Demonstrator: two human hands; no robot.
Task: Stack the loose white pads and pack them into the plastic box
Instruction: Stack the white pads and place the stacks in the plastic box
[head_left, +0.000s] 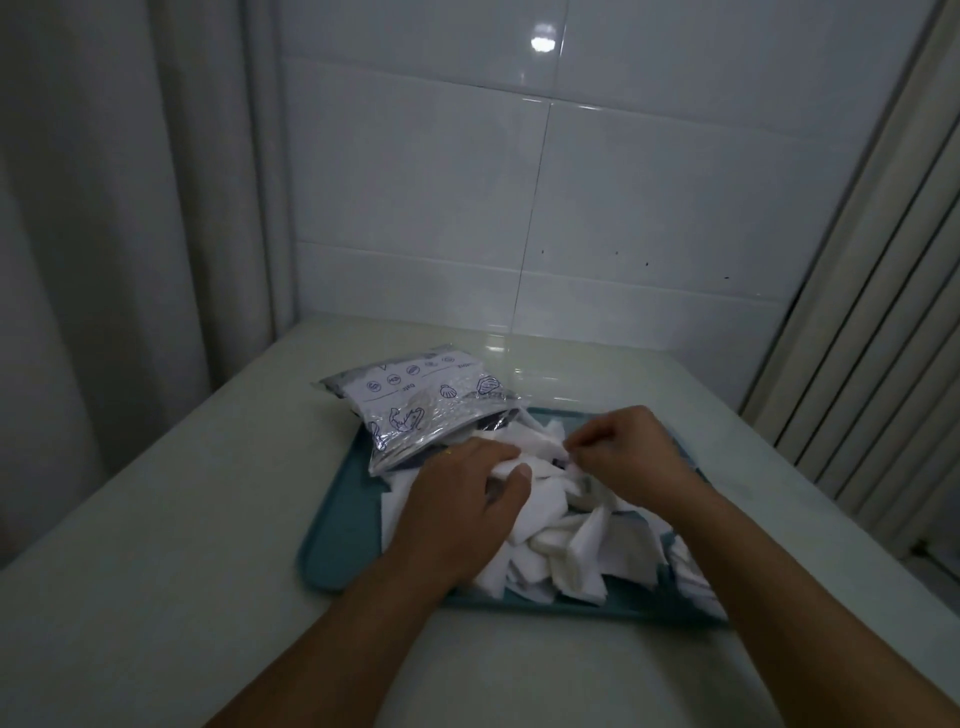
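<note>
a teal tray (340, 525) sits on a pale table (171, 545), near the middle of the view and reaching toward 4 o'clock. a loose heap of white pads (561, 540) covers most of the tray, the pieces lying at all angles and overlapping one another; a few at 4 o'clock spill toward the tray's right edge and look blurred.

the left hand (462, 499) rests on the heap at its 9 o'clock side, fingers curled round a pad, the thumb pressed on top of the white piece. a ring shows on one finger. the right hand (631, 449) is at the heap's 12 o'clock edge, fingers curled tight, pinching a pad edge between thumb and fingertips. the two hands are near each other, just apart.

a clear printed bag (415, 405) lies at 11 o'clock from the heap, half on the tray's far left corner and half on the table, its lower end touching the pads beside the left hand. behind the table stands a white tiled wall (519, 182); a curtain (104, 208) hangs at 9 o'clock.
</note>
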